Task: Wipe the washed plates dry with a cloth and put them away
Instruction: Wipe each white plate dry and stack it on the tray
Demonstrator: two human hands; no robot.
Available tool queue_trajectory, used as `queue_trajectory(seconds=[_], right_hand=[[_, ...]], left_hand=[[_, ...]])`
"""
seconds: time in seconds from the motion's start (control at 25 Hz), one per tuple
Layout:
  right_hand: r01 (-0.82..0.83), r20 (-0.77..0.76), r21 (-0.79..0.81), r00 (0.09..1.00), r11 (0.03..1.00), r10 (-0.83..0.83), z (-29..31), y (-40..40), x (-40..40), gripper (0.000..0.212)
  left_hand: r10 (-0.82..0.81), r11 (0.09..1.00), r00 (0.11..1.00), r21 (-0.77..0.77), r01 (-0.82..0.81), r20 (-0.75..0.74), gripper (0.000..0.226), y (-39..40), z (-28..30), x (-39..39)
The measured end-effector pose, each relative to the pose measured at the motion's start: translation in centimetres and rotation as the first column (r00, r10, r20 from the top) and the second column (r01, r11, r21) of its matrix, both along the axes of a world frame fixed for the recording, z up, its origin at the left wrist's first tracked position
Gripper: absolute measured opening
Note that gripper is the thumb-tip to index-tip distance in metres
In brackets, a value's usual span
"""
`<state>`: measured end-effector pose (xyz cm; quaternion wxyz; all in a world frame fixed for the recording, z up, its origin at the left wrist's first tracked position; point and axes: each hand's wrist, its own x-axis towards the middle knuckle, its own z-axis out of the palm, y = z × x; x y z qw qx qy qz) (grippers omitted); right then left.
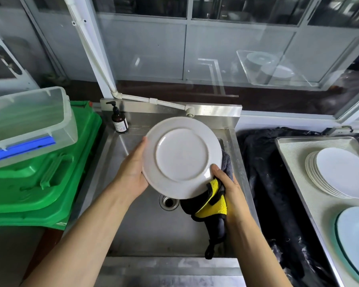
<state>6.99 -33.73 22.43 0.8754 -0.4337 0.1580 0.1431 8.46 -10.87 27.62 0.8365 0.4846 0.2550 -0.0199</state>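
A white plate (181, 157) is held underside-up over the steel sink (145, 228), above the drain, in the drying step. The left hand (134, 170) cups its left rim, fingers behind and thumb along the edge; the right hand (229, 189) clamps a yellow-and-dark cloth (212, 204) against the lower right rim, seemingly rubbing the hidden face. Next comes a check for damp, then a carry to the stack of plates (338, 172) near the far edge of the tray (294, 143) at right.
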Motion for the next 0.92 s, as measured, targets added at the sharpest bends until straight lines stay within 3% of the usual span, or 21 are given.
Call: queue_trajectory(seconds=[0.04, 0.12, 0.24, 0.32, 0.4, 0.48, 0.6, 0.72, 0.84, 0.92], right_hand=[[0.017, -0.009, -0.032, 1.0, 0.999, -0.017, 0.2, 0.1, 0.1, 0.047], [0.106, -0.035, -0.269, 0.992, 0.957, -0.12, 0.3, 0.5, 0.3, 0.032], [0.356, 0.139, -0.604, 0.928, 0.713, -0.346, 0.7, 1.2, 0.8, 0.019], [0.382, 0.322, -0.688, 0.923, 0.616, -0.213, 1.7, 1.7, 1.4, 0.025], [0.36, 0.391, -0.76, 0.918, 0.54, -0.062, 2.5, 2.0, 2.2, 0.035], [0.363, 0.421, -0.799, 0.907, 0.48, 0.014, 3.2, 2.7, 2.6, 0.042], [0.413, 0.537, -0.773, 0.83, 0.482, 0.15, 3.9, 5.0, 1.6, 0.053], [0.447, 0.617, -0.76, 0.724, 0.472, 0.307, 4.1, 6.3, 0.9, 0.056], [0.43, 0.552, -0.759, 0.824, 0.49, 0.132, 4.9, 5.7, 2.4, 0.054], [0.413, 0.528, -0.76, 0.842, 0.502, 0.108, 5.2, 6.2, 2.4, 0.054]], left_hand=[[-0.004, 1.0, 1.0, -0.018, 0.004, 0.005, 0.049, -0.2, 0.3, 0.0], [0.0, 1.0, 1.0, -0.003, 0.0, 0.02, 0.043, -0.4, 0.8, -0.1], [0.007, 0.995, 1.0, 0.103, -0.008, 0.01, 0.04, -0.7, 1.0, -0.4], [0.001, 0.983, 1.0, 0.185, -0.005, 0.022, 0.041, -1.2, 1.0, -0.7], [-0.012, 0.967, 0.999, 0.253, 0.001, 0.044, 0.038, -1.7, 0.9, -1.0], [-0.022, 0.955, 0.996, 0.297, -0.005, 0.087, 0.014, -2.2, 1.2, -0.9], [-0.09, 0.923, 0.98, 0.383, 0.016, 0.177, 0.029, -2.4, 1.7, -0.4], [-0.127, 0.905, 0.965, 0.425, 0.018, 0.23, 0.028, -2.2, 1.7, -0.4], [-0.142, 0.9, 0.959, 0.436, 0.021, 0.246, 0.026, -2.3, 1.7, -0.7], [-0.132, 0.903, 0.963, 0.429, 0.019, 0.236, 0.027, -2.5, 2.0, -0.7]])
